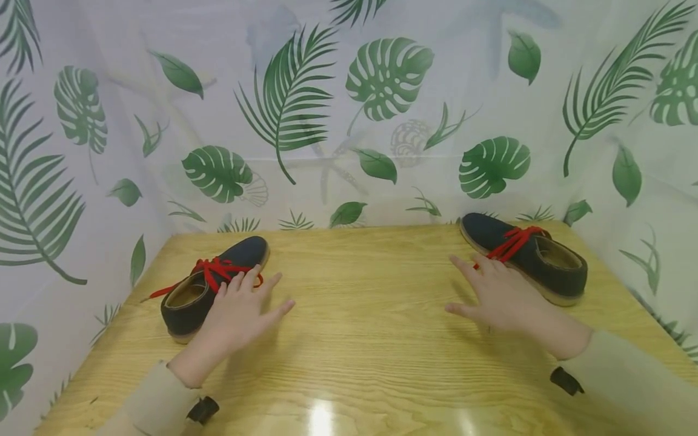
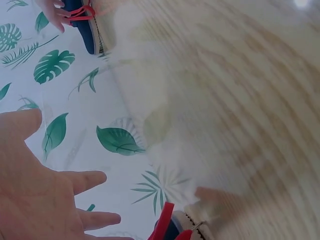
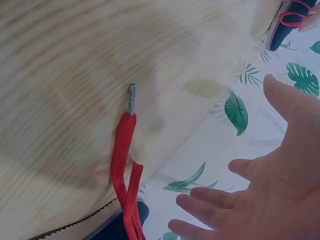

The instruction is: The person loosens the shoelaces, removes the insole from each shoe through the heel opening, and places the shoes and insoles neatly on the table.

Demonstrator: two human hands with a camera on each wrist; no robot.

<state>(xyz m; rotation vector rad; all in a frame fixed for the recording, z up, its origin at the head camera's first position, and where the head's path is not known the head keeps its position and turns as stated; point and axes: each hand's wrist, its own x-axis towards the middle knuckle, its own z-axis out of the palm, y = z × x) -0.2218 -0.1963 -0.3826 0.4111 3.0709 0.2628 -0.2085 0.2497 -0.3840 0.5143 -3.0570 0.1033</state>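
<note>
On the left of the table lies a navy shoe (image 1: 248, 249) with red laces (image 1: 212, 269), its toe pointing to the back right. My left hand (image 1: 240, 312) is spread over its near side, fingers apart and holding nothing. A matching navy shoe (image 1: 556, 275) sits at the back right, toe to the back left, its red laces (image 1: 512, 242) hanging over the inner side. My right hand (image 1: 504, 297) is stretched out in front of that shoe, fingers spread and nothing in them. In the right wrist view, a red lace (image 3: 125, 140) ends in a metal tip.
The wooden table (image 1: 360, 315) runs back to a white leaf-print cloth (image 1: 327, 121) hung behind and along both sides. Cuffs of light sleeves (image 1: 627, 363) lie over the table's near part, with a dark strap (image 1: 203, 410) at the left wrist.
</note>
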